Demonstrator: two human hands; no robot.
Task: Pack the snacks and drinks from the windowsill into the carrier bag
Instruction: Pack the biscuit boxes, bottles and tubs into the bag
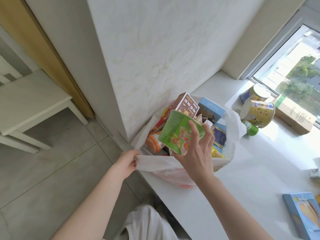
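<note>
Plastic bag (pixel 156 164) pinched by left hand (pixel 127 161), round green tub (pixel 174 134) gripped by right hand (pixel 197 154)

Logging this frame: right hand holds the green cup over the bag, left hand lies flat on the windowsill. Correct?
Not quite. The head view shows the left hand gripping the rim of the bag, not lying flat on the windowsill. The right hand does hold the green cup over the bag.

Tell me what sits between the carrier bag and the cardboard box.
Head view: a green bottle and a yellow tub, both on the windowsill.
</note>
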